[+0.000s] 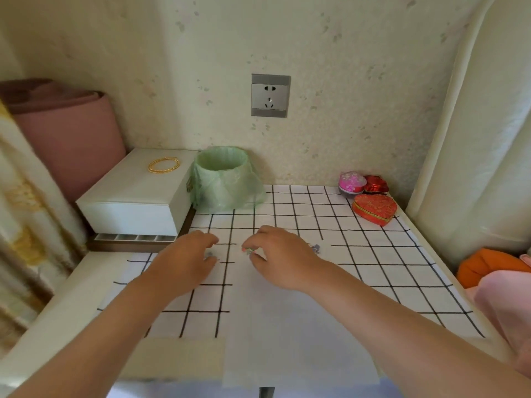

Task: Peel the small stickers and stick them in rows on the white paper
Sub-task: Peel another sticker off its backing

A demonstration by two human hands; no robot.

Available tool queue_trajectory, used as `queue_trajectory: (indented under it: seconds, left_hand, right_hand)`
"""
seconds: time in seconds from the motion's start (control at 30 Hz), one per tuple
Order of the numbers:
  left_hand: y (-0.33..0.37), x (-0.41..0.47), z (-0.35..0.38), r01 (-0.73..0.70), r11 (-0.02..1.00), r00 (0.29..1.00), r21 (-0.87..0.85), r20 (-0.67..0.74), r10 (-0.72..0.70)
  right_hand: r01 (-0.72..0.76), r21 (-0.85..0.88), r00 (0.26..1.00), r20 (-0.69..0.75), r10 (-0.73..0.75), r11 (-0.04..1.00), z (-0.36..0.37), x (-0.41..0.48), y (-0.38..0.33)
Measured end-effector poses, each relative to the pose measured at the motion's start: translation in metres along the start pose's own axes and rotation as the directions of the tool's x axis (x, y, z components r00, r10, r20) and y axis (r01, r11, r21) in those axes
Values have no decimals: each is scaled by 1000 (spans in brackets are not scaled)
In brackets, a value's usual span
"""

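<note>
head view: black-grid white tablecloth carries flat white rectangular paper sheet. right hand pinches small greenish sticker over the sheet's far edge. left hand curled, grip can't tell. small grey sticker beside right hand.

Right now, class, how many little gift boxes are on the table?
3, all at the far right corner: a pink box, a dark red box beside it, a heart box in front.
</note>
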State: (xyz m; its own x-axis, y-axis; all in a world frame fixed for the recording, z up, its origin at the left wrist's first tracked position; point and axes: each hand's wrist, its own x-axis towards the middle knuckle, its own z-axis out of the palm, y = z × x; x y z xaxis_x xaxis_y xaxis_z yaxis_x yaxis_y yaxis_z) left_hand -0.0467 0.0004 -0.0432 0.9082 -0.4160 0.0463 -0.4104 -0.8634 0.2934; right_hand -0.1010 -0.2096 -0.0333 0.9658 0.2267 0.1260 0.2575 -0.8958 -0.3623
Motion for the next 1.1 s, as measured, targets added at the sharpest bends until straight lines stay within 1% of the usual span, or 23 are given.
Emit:
queue_trajectory:
  seconds: [0.1, 0.23, 0.33, 0.43, 0.5, 0.67, 0.73, 0.8, 0.93, 1.0, 1.1]
  left_hand:
    - [-19, -9, 0, 23, 999, 999, 44, 39, -25]
    - [-27, -10, 1, -57, 996, 998, 75, 10, 56]
    - [-28, -8, 1, -52, 993, 999, 102, 11, 51]
    - [-31, -6, 2, -17, 1000, 1000, 22, -19, 17]
    - [-31, -7, 1, 21, 999, 1000, -31, -12, -21]
    - [-34, -7, 0, 43, 994, 999, -99, -19, -45]
    - [-32, -9, 1, 57, 995, 998, -79, 5, -57]
    - [-31, -11, 1, 58, 994, 998, -89, -6, -59]
    - [-38, -18, -5, 117, 970, 992, -211, -27, -125]
    - [-38, -18, -7, 126, 972, 991, -197, -25, -134]
    - [-36, -19, -9, 101, 980, 993, -174, -40, -109]
  right_hand:
    - [4, 16, 999, 44, -5, 1000, 15, 15, -20]
    - [9, 10, 999, 34, -10, 1000, 32, 33, -42]
    - [-16, -5, 1000, 13, 16, 1000, 43, 41, -49]
    - [-42, -23, 999, 24, 43, 999, 49, 45, -50]
    - [-55, -26, 998, 33, 56, 998, 51, 47, -51]
    - [-80, -33, 995, 60, 82, 996, 51, 51, -55]
    - [-83, -24, 995, 62, 84, 996, 51, 50, -52]
    - [-86, -3, 995, 53, 86, 996, 51, 51, -50]
    - [-60, 40, 997, 41, 58, 997, 52, 53, -56]
    - [-68, 68, 997, 36, 66, 995, 53, 53, -56]
    - [-115, 118, 993, 41, 110, 986, 54, 51, -57]
